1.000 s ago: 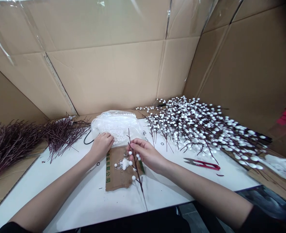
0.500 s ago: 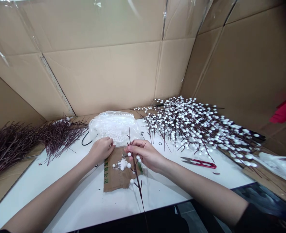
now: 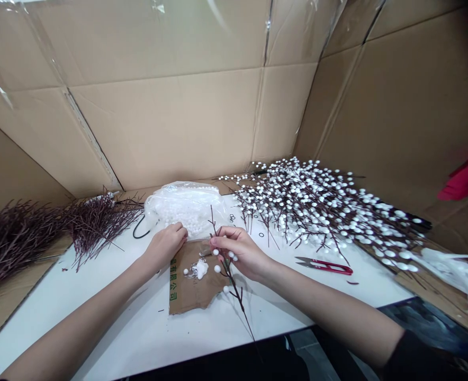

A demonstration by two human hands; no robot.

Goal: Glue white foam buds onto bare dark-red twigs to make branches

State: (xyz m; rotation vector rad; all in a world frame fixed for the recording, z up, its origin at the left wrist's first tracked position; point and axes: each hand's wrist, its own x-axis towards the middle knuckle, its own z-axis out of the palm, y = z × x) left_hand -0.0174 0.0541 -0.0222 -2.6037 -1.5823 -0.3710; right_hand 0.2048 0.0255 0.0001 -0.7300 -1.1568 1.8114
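My right hand (image 3: 240, 251) pinches a brown artificial branch (image 3: 239, 296) near its upper part. Several white balls sit along the branch, and its thin lower stem slants down to the right. My left hand (image 3: 168, 244) has its fingers curled together at the front edge of a clear plastic bag (image 3: 186, 209) full of small white balls. Whether those fingers hold a ball is hidden. Between and below my hands lies a torn cardboard piece (image 3: 190, 296) with green print. On it are a blob of white glue-like paste (image 3: 200, 269) and a loose white ball (image 3: 186, 271).
Finished-looking branches with white balls (image 3: 305, 206) are heaped at the back right. Red-handled thread snips (image 3: 325, 265) lie in front of them. Bare brown branches (image 3: 95, 222) are piled on the left. Cardboard walls (image 3: 166, 121) enclose the white table (image 3: 115, 301).
The branch in my right hand has tilted, its lower end swinging to the right away from the paste. My left hand stays at the bag, nearly unmoved.
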